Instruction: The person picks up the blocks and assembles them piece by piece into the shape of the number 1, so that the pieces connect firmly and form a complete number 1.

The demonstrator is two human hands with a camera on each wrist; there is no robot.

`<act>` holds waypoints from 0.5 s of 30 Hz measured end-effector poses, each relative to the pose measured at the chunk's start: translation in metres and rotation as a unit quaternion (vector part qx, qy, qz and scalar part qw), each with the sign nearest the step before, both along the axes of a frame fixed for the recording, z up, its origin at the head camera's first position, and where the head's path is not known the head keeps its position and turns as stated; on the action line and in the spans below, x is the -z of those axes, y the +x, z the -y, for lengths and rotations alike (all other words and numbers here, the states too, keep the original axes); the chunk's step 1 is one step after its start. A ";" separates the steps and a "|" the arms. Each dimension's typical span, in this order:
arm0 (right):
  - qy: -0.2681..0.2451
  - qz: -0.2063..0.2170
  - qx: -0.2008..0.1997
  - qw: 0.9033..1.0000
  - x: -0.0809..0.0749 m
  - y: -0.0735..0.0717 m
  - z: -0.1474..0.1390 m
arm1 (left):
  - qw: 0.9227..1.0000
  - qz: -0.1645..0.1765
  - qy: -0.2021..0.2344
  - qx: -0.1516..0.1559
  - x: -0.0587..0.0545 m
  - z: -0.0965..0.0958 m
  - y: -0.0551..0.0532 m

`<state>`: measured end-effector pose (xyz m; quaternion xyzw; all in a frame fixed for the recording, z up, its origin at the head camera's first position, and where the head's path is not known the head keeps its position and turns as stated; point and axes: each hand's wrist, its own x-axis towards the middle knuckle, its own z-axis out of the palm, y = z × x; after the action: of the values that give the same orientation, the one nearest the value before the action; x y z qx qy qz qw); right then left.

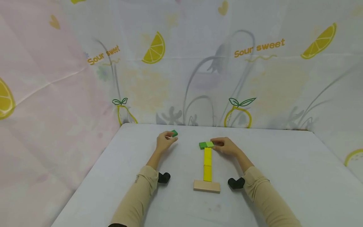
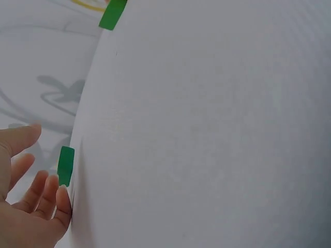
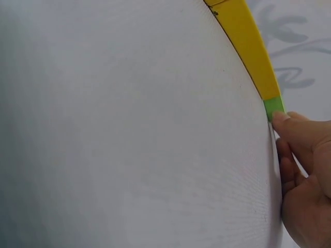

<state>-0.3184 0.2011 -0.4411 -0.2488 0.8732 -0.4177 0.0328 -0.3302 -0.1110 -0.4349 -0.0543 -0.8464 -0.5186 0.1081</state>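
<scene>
My left hand (image 1: 165, 142) is at the far left of the layout, its thumb and fingers spread apart beside a dark green block (image 1: 174, 133). In the left wrist view that green block (image 2: 65, 165) sits just past the fingertips, and the thumb stays clear of it. My right hand (image 1: 225, 146) pinches a light green block (image 1: 209, 144) between thumb and fingers. This block lies against another dark green block (image 1: 202, 145), both at the far end of a row of yellow blocks (image 1: 208, 164). The right wrist view shows the thumb on the light green block (image 3: 274, 107).
A plain wooden block (image 1: 206, 186) lies crosswise at the near end of the yellow row. The white table (image 1: 181, 208) meets a printed cloth backdrop (image 1: 181, 78) at its far edge. Black wrist devices (image 1: 236, 183) sit at both sleeves.
</scene>
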 end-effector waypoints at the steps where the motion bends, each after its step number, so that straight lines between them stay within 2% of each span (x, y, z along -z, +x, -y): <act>1: -0.002 0.001 0.000 1.000 0.000 0.001 0.000 | 1.000 -0.004 -0.005 -0.006 0.001 0.001 -0.001; 4: -0.003 -0.001 0.000 1.000 -0.001 0.002 0.001 | 1.000 -0.013 -0.017 -0.017 0.002 0.003 -0.006; 9: 0.001 0.002 0.001 1.000 -0.002 0.003 0.001 | 0.999 -0.005 -0.041 -0.026 -0.001 0.005 -0.010; 12: 0.002 0.003 0.003 1.000 -0.002 0.002 0.001 | 0.998 0.005 -0.055 -0.024 -0.001 0.006 -0.014; 15: 0.002 0.002 0.005 1.000 -0.001 0.002 0.000 | 0.998 0.002 -0.060 -0.006 0.006 0.012 -0.022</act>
<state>-0.3167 0.2006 -0.4397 -0.2440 0.8749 -0.4170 0.0327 -0.3525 -0.1225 -0.4409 -0.0543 -0.8765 -0.4665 0.1058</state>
